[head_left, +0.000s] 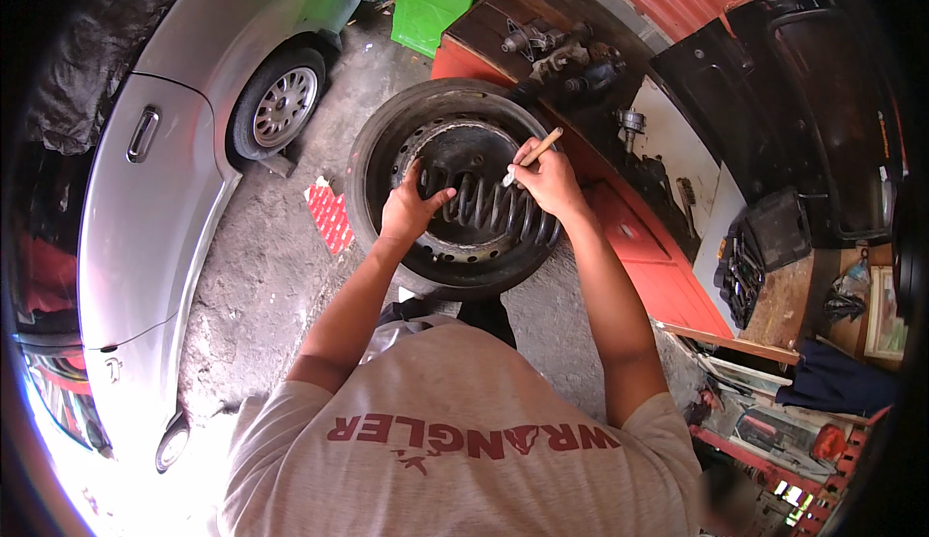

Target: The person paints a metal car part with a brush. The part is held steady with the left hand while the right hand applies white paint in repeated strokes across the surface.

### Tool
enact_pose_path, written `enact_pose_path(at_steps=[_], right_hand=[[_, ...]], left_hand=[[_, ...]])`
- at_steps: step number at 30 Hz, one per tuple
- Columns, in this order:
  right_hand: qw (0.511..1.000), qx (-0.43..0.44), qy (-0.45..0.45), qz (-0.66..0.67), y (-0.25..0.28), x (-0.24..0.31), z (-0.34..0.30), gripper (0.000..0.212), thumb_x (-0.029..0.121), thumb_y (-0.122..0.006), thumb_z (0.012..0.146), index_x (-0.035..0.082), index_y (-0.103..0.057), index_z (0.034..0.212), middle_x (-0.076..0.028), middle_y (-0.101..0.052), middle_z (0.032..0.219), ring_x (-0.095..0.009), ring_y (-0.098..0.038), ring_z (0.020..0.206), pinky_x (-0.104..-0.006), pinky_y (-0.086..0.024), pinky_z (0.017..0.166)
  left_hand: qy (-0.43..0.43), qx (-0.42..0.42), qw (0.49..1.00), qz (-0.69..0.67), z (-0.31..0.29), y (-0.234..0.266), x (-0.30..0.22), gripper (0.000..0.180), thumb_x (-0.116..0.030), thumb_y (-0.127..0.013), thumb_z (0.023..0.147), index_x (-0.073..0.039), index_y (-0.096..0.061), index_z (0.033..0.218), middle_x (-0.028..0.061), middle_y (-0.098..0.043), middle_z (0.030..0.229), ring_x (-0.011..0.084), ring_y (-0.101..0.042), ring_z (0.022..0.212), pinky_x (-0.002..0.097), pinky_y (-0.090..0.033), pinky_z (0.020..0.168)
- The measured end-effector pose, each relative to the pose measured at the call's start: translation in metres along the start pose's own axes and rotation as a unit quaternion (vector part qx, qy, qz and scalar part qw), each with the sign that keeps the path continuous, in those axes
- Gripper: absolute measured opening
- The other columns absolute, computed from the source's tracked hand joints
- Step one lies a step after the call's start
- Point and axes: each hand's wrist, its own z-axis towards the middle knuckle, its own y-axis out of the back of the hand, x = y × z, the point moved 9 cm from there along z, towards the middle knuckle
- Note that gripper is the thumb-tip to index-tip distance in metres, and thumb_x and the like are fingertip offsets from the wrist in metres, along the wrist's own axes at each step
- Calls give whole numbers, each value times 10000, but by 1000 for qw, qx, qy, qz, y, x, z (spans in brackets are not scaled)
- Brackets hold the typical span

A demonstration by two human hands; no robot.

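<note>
A black coil spring (474, 201) lies across a wheel with a tyre (373, 164), which rests flat below my chest. My left hand (411, 210) is at the spring's left end, thumb and fingers spread around its end coil and gripping it. In my right hand (550, 181) is a small brush with a wooden handle (542, 147), pinched between thumb and fingers. Its pale tip points down at the upper side of the coils, near the middle of the spring. Whether the tip touches the metal is too small to tell.
A silver car (160, 218) stands at the left. Along the right runs a red workbench (644, 247) bearing greasy metal parts (566, 58) and an opened tool case (745, 266). Behind the wheel is a green box (426, 10). Red patterned packaging (329, 216) lies on the concrete floor.
</note>
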Motion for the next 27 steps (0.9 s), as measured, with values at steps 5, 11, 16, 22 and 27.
enact_pose_path(at_steps=[5, 11, 16, 22, 27], right_hand=[[990, 116, -24, 73, -16, 1, -8, 140, 70, -731, 868, 26, -598, 885, -61, -658, 766, -137, -660, 713, -311, -518, 653], [990, 100, -53, 85, -14, -6, -5, 128, 80, -726, 882, 23, -611, 873, -59, -669, 752, -127, -672, 713, -298, -534, 633], [994, 99, -22, -38, -22, 22, -5, 200, 130, -762, 870, 24, -593, 868, -54, -641, 724, -141, -651, 644, -319, -528, 623], [986, 143, -76, -47, -34, 20, -9, 231, 146, -773, 849, 5, -590, 852, -92, -622, 703, -165, -629, 658, -344, -491, 622], [987, 35, 44, -153, -24, 39, 3, 231, 139, -771, 831, -13, -610, 895, -163, -665, 792, -289, -675, 754, -390, -519, 705]], left_hand=[[-3, -10, 1000, 8, -1, 1, 2, 944, -585, -776, 781, -28, -433, 1461, 285, -675, 1161, 414, -670, 1080, 467, -549, 891], [19, 10, 999, -25, -1, 3, -7, 898, -491, -820, 789, 0, -456, 1447, 294, -665, 1188, 389, -640, 1173, 433, -517, 964], [35, 19, 999, -22, -3, 7, -8, 902, -494, -823, 785, -1, -458, 1446, 297, -664, 1188, 390, -640, 1170, 430, -520, 961], [21, 10, 1000, -11, -1, 3, -5, 920, -507, -824, 776, -7, -451, 1453, 296, -665, 1186, 401, -644, 1155, 438, -523, 957], [7, 1, 1000, -4, -1, 3, -6, 941, -579, -788, 770, -12, -457, 1444, 297, -682, 1122, 411, -668, 1086, 460, -543, 907]])
